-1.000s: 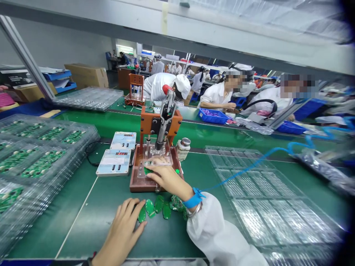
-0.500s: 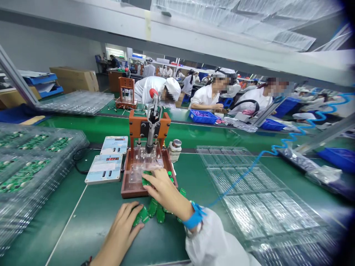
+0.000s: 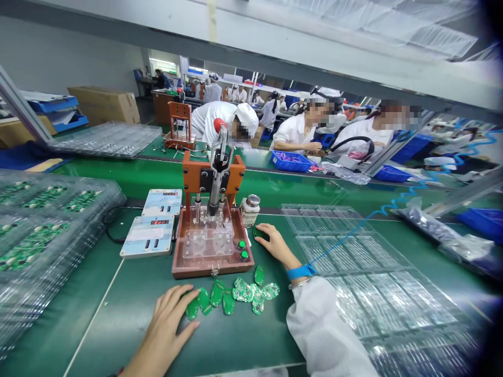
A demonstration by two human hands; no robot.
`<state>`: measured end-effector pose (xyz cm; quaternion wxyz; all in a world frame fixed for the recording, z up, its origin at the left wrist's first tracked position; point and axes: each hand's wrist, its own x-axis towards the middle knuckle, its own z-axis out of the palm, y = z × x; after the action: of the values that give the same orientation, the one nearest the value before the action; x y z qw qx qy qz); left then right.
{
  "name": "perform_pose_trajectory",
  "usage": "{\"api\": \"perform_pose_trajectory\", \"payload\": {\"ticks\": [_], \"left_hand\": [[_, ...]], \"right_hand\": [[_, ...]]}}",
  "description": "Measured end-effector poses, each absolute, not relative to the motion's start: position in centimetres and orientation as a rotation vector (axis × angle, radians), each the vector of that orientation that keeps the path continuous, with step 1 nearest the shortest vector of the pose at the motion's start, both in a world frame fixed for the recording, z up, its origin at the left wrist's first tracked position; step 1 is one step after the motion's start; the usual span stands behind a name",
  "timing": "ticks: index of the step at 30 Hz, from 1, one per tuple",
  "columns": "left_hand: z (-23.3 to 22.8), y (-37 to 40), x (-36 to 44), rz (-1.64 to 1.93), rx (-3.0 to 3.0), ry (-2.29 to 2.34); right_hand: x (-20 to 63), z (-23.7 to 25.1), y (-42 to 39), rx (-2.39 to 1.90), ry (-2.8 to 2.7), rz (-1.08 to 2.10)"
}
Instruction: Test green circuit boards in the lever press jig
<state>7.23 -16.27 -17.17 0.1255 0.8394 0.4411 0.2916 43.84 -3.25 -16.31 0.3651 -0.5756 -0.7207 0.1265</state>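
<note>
Our right hand (image 3: 274, 243) pinches a green board (image 3: 255, 233) beside the bottle (image 3: 250, 212), which a careless wrist swing could tip. Our left hand (image 3: 168, 317), loosely spread, touches the leftmost piece (image 3: 192, 310) of the board cluster (image 3: 217, 293) on the tabletop (image 3: 118, 314); an unsteady nudge could scatter it. Unlike half a second ago, our right hand is clear of the press fixture (image 3: 214, 193), out to its right.

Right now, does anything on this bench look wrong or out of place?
Possibly one thing: the nearer display box shows red characters resembling "Err", which might signal a fault. The loose green boards lie in an uneven cluster in front of the press fixture, but I see nothing spilled.
</note>
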Motion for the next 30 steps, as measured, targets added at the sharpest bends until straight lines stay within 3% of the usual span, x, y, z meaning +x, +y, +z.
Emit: {"api": "perform_pose_trajectory", "payload": {"ticks": [11,16,21,26,30], "left_hand": [[-17.1,-16.8,6.4,0.802,2.398,1.346],[-15.3,-16.6,6.8,0.788,2.308,1.315],[-10.2,-15.1,5.0,0.877,2.164,1.163],[-6.5,-10.8,5.1,1.088,2.175,1.216],[-6.6,-6.9,7.0,1.042,2.146,1.161]], "right_hand": [[45.5,-16.2,-3.2,-1.51,-1.712,0.426],[42.1,-11.1,-7.4,-1.453,-1.623,0.377],[32.9,-6.7,-15.1,-1.054,-2.078,0.851],[25.4,-10.9,-16.8,-1.525,-2.387,0.19],[23.3,-13.8,-16.1,-1.573,-2.433,-0.119]]}}
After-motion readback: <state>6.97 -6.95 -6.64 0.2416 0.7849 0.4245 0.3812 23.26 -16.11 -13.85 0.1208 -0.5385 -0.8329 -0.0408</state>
